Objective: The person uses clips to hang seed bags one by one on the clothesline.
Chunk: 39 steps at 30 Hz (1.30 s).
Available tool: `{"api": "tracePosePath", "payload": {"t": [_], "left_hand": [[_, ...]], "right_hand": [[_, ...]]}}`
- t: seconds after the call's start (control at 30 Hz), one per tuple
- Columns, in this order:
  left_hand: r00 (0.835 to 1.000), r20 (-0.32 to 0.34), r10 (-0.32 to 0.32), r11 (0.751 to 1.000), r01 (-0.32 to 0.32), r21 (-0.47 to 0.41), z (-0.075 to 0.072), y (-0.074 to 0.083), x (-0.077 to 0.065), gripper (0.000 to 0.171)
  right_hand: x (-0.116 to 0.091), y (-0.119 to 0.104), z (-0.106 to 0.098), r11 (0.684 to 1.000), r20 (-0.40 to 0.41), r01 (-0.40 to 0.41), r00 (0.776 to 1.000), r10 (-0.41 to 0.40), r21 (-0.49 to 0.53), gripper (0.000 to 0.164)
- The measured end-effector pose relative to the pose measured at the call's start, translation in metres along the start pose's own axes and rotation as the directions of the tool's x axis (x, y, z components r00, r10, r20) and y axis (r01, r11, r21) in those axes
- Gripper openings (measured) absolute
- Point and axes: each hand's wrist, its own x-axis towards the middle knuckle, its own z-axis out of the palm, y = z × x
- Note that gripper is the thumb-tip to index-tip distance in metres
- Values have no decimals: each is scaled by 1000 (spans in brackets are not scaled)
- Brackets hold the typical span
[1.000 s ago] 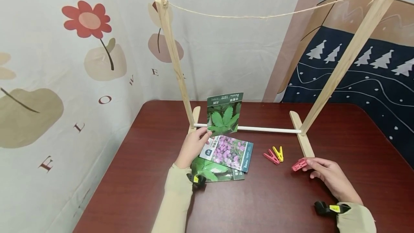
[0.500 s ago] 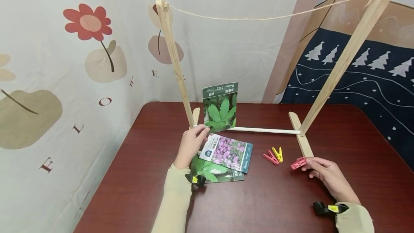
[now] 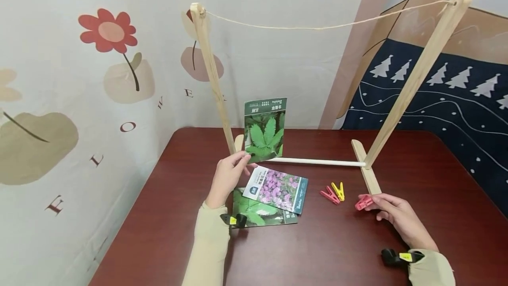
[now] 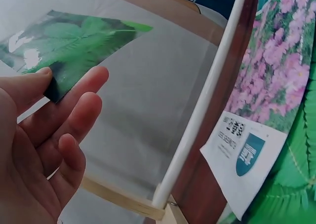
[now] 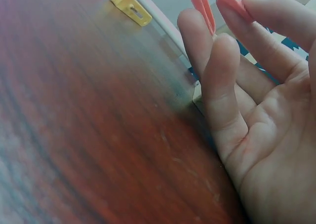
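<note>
My left hand (image 3: 228,178) pinches a seed packet (image 3: 264,131) by its lower left corner. The packet stands upright in the air, its green leaf picture facing me and its printing upside down. In the left wrist view, thumb and forefinger grip the packet (image 4: 74,49). My right hand (image 3: 406,217) holds a pink clothespin (image 3: 363,202) between thumb and fingers, low over the table. The right wrist view shows part of that clothespin (image 5: 205,4) at the top edge. Below the raised packet lies a pink-flower packet (image 3: 278,189), overlapping another green leaf packet (image 3: 258,211).
A wooden frame (image 3: 416,78) stands behind, with a sagging string (image 3: 301,28) tied between its post tops and a white rod (image 3: 317,161) low down. A red clothespin (image 3: 330,195) and a yellow clothespin (image 3: 338,191) lie on the dark red table (image 3: 301,255).
The left hand has lifted the leaf packet somewhat and shifted it left. My right hand stays nearly still with the pink clothespin, which has turned slightly. The head view has tilted up a little.
</note>
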Motion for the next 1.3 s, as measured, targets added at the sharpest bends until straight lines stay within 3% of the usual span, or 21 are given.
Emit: {"api": "tracePosePath", "payload": {"t": [0.4, 0.83, 1.03, 1.3], "left_hand": [[1000, -27, 5, 1000, -5, 17, -13, 1, 4, 21], [997, -66, -33, 999, 31, -41, -15, 10, 8, 20], [996, -79, -46, 996, 39, -85, -17, 15, 15, 22], [993, -115, -23, 991, 7, -136, -17, 19, 25, 22]], "right_hand": [[4, -5, -1, 999, -77, -10, 997, 6, -48, 35], [4, -7, -4, 998, -71, -2, 997, -2, -62, 32], [2, -6, -2, 999, -96, 34, 995, -32, 19, 28], [-1, -1, 2, 965, -264, 168, 958, -112, 200, 17]]}}
